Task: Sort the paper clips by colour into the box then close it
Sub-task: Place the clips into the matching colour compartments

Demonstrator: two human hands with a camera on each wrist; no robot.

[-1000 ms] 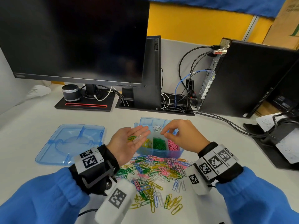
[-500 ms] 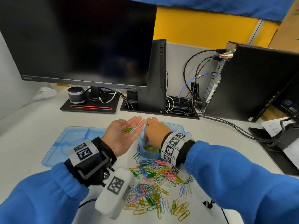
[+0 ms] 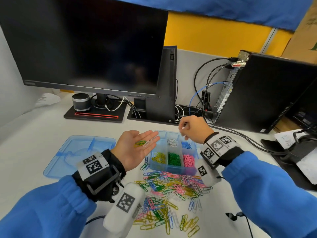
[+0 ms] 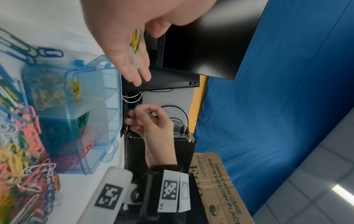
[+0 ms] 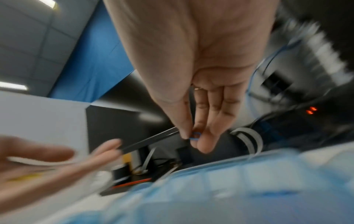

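Sorting was in mid-course: the right hand (image 3: 193, 129) hovered above the far side of the translucent blue plastic compartment box (image 3: 173, 170), thumb and fingertips (image 5: 203, 142) pinched together on a small blue wire paper clip (image 5: 195, 136), as the right wrist view showed. The next move, by judgement, called for carrying that clip over the far right compartment, where blue clips (image 3: 186, 145) already lay, and parting the fingers so it dropped cleanly inside the thin dividers.

The left hand (image 3: 135, 150) lay palm up just beside the box, fingers straight and apart, cradling a white clip (image 3: 147, 143) and a green-and-yellow pair (image 3: 139, 143). Those would want pinching off one at a time.

Yellow (image 3: 158, 157), green (image 3: 174, 158) and pink (image 3: 188, 159) clips filled the near row; silvery-white ones (image 3: 172, 142) sat behind. A tangled heap of glossy coated-wire clips (image 3: 171, 188) was spread on the smooth white desk (image 3: 34, 134), touching the box's near wall, so much remained. The flat moulded blue lid (image 3: 75, 152) lay apart, to the left.
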